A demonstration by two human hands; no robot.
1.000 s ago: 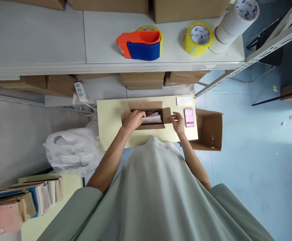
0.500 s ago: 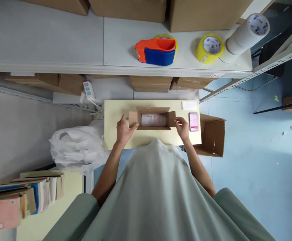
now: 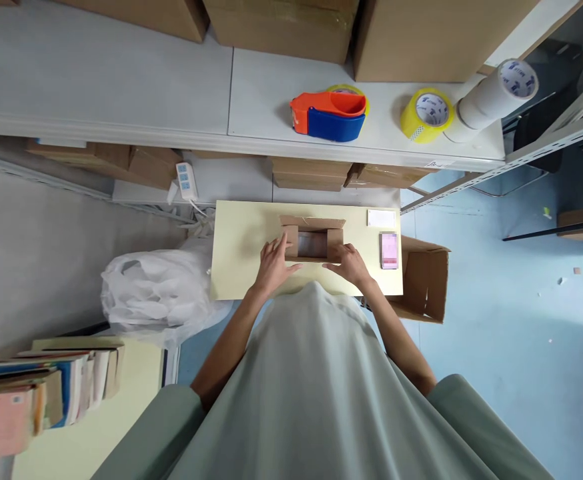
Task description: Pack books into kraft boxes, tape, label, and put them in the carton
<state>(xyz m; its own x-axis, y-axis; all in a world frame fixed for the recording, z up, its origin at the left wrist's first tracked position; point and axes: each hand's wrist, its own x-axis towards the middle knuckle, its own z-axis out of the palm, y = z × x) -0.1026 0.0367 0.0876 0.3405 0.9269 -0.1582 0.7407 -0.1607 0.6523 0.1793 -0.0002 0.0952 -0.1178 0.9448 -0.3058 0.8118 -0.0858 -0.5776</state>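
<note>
A small brown cardboard box point(image 3: 312, 259) stands on the pale yellow table point(image 3: 241, 267), its two end flaps folded partly inward and its back flap point(image 3: 311, 222) standing out. Between the end flaps a pale, flat item point(image 3: 312, 245) shows inside; its kind is unclear. My left hand point(image 3: 274, 264) rests against the left end flap point(image 3: 290, 241), fingers and thumb spread. At the other end, my right hand point(image 3: 349, 264) touches the right end flap point(image 3: 335, 243), thumb apart along the front side. Neither hand is wrapped round anything.
A phone point(image 3: 389, 251) and a white card point(image 3: 381, 218) lie at the table's right. An open carton point(image 3: 424, 280) stands beyond that edge, a white plastic bag point(image 3: 161, 290) at left. The shelf above holds an orange-and-blue tape dispenser point(image 3: 329, 117) and yellow tape point(image 3: 425, 115).
My left hand has left the box's inside, where it was on pale papers, and moved to the left flap. Both end flaps have swung inward. The view has shifted.
</note>
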